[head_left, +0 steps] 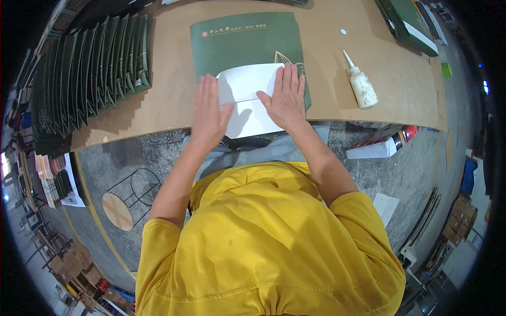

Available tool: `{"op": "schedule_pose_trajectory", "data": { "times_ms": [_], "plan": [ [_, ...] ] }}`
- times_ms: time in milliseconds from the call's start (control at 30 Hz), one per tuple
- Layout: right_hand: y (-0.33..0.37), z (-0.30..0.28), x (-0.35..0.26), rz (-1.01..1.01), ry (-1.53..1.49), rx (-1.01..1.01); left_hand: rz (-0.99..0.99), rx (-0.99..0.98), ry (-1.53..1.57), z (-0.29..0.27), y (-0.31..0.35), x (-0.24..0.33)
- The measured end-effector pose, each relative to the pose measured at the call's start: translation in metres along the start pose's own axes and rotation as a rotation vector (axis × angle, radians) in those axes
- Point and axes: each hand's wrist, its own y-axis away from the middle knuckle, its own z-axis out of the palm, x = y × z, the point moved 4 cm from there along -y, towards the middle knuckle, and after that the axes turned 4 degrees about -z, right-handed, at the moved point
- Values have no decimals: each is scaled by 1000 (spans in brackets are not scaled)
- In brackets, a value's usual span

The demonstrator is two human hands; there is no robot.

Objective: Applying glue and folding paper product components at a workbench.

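A green printed paper bag or folder lies flat near the table's front edge, with gold lettering and a gold outline design. Over its near part is a white flap or sheet with a crease across it. Flat along the right edge of the white piece rests my right hand, fingers stretched out, thumb on the white. At its left edge is my left hand, slightly blurred, with fingers extended and thumb apart. Neither hand grasps anything.
A white squeeze bottle with a pointed nozzle lies to the right, near a small white disc. Many folded green bags stand at the left; more green folders sit far right. A stool stands on the floor.
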Motion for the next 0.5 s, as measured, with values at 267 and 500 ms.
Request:
{"op": "schedule_pose_trajectory", "data": {
  "times_ms": [267, 500],
  "plan": [
    [0, -4, -2, 18, -23, 72, -104, -103, -305, 43, -14, -8],
    [-17, -53, 63, -57, -628, -86, -257, -217, 525, -6, -22, -69]
  ]
}}
